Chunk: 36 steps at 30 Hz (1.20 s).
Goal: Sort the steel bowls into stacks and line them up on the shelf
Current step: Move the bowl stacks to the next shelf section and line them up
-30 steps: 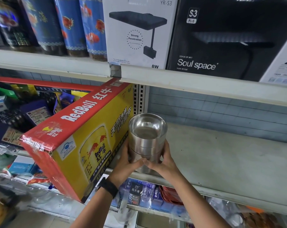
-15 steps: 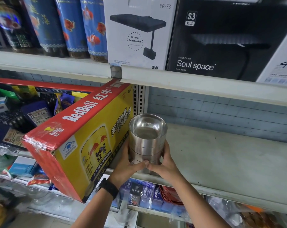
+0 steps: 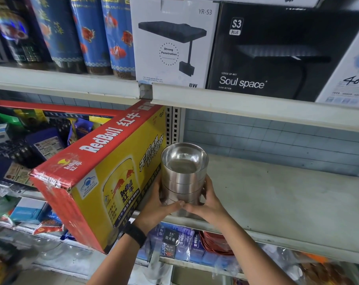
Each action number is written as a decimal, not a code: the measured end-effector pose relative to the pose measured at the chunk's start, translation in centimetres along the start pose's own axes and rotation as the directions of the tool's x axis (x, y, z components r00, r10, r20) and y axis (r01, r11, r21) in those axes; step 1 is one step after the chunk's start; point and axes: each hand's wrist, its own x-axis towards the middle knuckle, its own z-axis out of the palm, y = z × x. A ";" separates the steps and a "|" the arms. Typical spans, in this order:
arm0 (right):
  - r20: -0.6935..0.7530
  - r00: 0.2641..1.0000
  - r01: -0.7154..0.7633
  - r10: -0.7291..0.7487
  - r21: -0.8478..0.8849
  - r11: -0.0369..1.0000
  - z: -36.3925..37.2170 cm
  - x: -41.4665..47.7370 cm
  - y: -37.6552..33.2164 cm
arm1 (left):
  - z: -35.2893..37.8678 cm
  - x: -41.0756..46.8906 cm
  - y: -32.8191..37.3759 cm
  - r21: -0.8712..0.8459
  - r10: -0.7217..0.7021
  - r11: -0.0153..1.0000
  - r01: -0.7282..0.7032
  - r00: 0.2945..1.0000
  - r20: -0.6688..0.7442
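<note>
The fingers [image 3: 172, 204] of both hands were wrapped around the lower part of a stack [image 3: 183, 173] of steel bowls, grasping it from either side. The left hand [image 3: 158, 208] cupped the stack's left flank, its thumb lying across the front near the base. The right hand [image 3: 210, 204] cupped the right flank, and its thumb came in to meet the left thumb tip at the front, the two touching or all but touching. The other fingers curled round behind the stack and were mostly hidden by it.

The stack rose upright above the hands, several bowls nested one inside another, the open top bowl showing its shiny inside. Its upper half stood clear of the fingers; only the lowest bowls sat between the palms. The stack's foot was at the front edge of the shelf [image 3: 277, 202], at the shelf's left end. Whether it rested on the shelf or was held just over it could not be told, as the hands covered the base.

Just to the left, a red and yellow carton [image 3: 104, 182] lay tilted, its near side close beside the left hand and the stack. The left wrist wore a black band [image 3: 135, 233]. On the shelf above stood a white box [image 3: 174, 42] and a black box [image 3: 277, 52].
</note>
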 end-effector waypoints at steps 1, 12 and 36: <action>0.002 1.000 -0.007 0.007 -0.011 1.000 -0.2 0.0 0.0 | -0.1 0.0 0.0 -0.002 0.007 1.000 -0.007 1.000 -0.001; -0.004 0.999 -0.032 0.032 -0.043 0.999 -0.2 -0.2 -0.2 | -0.1 -0.4 -0.4 0.061 0.013 0.998 -0.010 0.999 -0.048; -0.060 0.985 0.082 -0.159 -0.653 0.753 -14.1 -7.4 1.4 | 5.7 -6.7 4.3 0.746 0.224 0.666 -0.019 0.959 -0.176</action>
